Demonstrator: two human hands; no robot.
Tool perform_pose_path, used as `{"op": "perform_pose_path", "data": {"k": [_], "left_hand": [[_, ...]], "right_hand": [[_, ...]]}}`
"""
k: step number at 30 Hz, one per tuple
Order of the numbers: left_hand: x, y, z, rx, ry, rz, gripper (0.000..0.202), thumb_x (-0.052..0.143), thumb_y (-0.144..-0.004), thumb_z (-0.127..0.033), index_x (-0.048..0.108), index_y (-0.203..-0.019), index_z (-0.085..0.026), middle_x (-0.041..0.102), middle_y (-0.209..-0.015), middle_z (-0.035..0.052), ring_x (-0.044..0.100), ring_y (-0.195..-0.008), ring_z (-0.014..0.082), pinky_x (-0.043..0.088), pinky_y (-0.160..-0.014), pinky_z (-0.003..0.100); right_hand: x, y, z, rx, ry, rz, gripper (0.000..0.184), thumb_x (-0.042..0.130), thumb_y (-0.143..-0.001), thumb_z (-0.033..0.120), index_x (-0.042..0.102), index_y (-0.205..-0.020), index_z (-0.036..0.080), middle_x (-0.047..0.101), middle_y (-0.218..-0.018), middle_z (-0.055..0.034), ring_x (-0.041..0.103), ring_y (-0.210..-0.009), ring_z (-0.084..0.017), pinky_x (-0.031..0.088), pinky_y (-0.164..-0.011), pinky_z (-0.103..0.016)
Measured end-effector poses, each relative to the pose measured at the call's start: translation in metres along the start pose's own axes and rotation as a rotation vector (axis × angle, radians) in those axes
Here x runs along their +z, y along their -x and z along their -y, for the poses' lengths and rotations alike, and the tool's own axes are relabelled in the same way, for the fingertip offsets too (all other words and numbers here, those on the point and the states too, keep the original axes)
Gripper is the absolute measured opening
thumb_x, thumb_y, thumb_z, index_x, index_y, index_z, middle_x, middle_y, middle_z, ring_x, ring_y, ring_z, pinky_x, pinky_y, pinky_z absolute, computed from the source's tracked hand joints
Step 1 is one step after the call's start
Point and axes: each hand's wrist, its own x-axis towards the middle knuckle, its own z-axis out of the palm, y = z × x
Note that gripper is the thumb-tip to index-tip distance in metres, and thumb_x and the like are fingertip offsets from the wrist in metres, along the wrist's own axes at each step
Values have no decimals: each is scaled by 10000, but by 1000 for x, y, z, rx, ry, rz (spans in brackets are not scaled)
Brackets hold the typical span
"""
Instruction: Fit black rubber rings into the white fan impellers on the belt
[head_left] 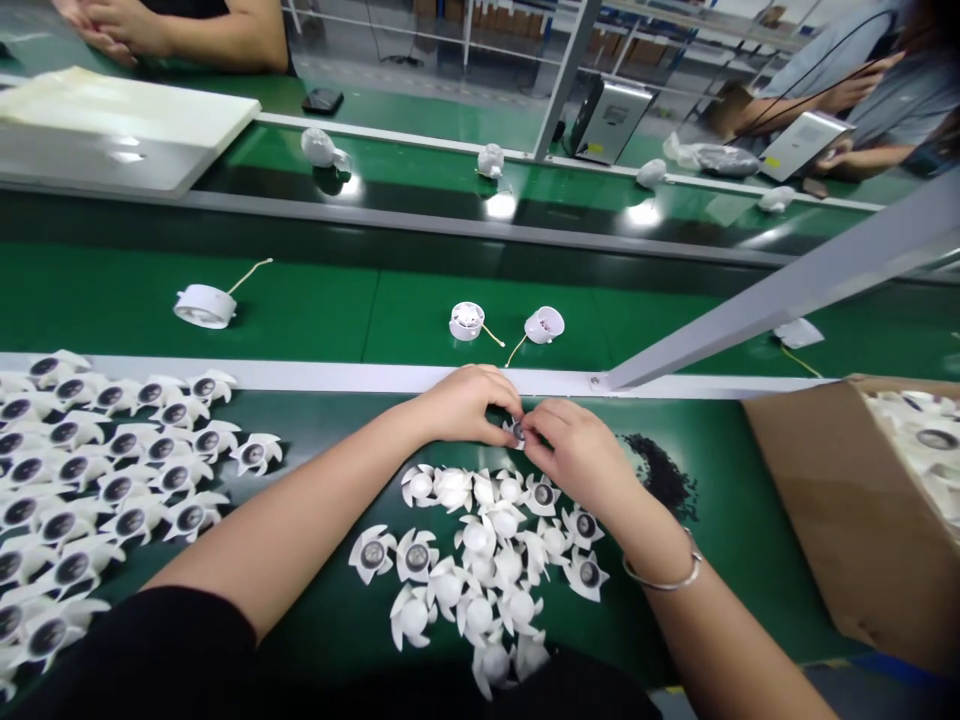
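Observation:
My left hand [465, 405] and my right hand [574, 450] meet over the green belt, their fingertips pinching a small white fan-shaped piece [514, 431] with a dark centre. The fingers hide most of it. Just below my hands lies a heap of white bladed pieces [480, 570], some face up showing dark round centres. A larger heap of like pieces [97, 450] lies to my left, all dark centres up. A scatter of small black parts [660, 475] sits beside my right hand. A metal bangle [664, 567] circles my right wrist.
Beyond a white rail [337, 377], white round housings with wires [466, 320] lie on a green belt. An open cardboard box [847, 500] of white pieces stands at right. A grey strut [787, 290] crosses above. Co-workers' hands [90, 15] show across the far belt.

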Motion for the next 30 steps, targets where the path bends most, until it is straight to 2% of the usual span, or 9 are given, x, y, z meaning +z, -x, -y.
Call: {"op": "perform_pose_path", "data": {"k": [5, 11, 14, 18, 20, 23, 25, 27, 30], "left_hand": [[-1, -1, -1, -17, 7, 16, 159, 803, -713, -256, 740, -858, -237, 738, -961, 12, 653, -947, 200, 452, -905, 332], [-2, -1, -3, -33, 3, 3, 175, 817, -698, -256, 748, -857, -234, 745, -943, 4, 658, -937, 196, 454, -901, 319], [-1, -1, -3, -54, -1, -8, 201, 828, -688, -276, 753, -870, -234, 746, -955, 6, 657, -937, 198, 457, -886, 316], [-3, -1, -2, -53, 3, 13, 196, 825, -705, -305, 759, -879, -244, 747, -958, -4, 650, -940, 189, 451, -885, 306], [-4, 0, -2, -55, 6, 34, 202, 826, -711, -317, 762, -890, -249, 746, -974, -5, 647, -952, 189, 448, -890, 301], [-5, 1, -1, -71, 8, 29, 237, 832, -706, -337, 765, -918, -256, 742, -1001, 2, 642, -988, 196, 451, -893, 300], [-4, 2, -1, -63, 7, 21, 248, 828, -713, -345, 763, -936, -257, 740, -1011, 2, 639, -1000, 195, 448, -914, 305], [-4, 4, 0, -44, 6, 18, 255, 821, -724, -353, 760, -951, -256, 738, -1019, 5, 639, -1008, 193, 442, -940, 310], [-4, 5, 0, -42, 7, 12, 255, 813, -734, -366, 757, -957, -256, 737, -1015, 9, 636, -1024, 198, 444, -945, 311]], "right_hand": [[0, 0, 6, -26, 277, -8, 85, 576, -885, 166, 651, -853, 143, 647, -827, -80, 571, -809, -226, 383, -708, -347], [-4, 5, 14, -131, 319, -15, 157, 529, -923, 160, 666, -850, 143, 633, -784, -69, 551, -761, -210, 366, -678, -353], [-7, 16, 17, -213, 378, -32, 196, 501, -933, 137, 693, -965, 117, 614, -724, -59, 544, -717, -217, 358, -637, -368], [-23, 15, 4, -163, 129, -57, 251, 485, -943, 141, 674, -1108, 150, 658, -859, -74, 594, -776, -204, 445, -678, -349], [-32, -3, -9, -61, -40, -169, 251, 490, -938, 146, 674, -1103, 191, 658, -967, -86, 618, -875, -205, 496, -766, -348], [-30, -52, -27, 27, -45, -306, 335, 495, -888, 94, 661, -1159, 199, 621, -1097, -120, 594, -1061, -255, 494, -920, -424], [-19, -89, -36, 0, -3, -238, 556, 444, -816, -12, 584, -1313, 193, 530, -1310, -152, 496, -1244, -291, 436, -1017, -483], [-5, -118, -42, -38, 24, -52, 737, 406, -745, -81, 518, -1400, 236, 374, -1486, -144, 375, -1366, -325, 409, -1036, -506], [6, -133, -48, -56, 38, 138, 668, 412, -746, -75, 609, -1292, 256, 399, -1445, -130, 499, -1244, -299, 464, -945, -431]]}}
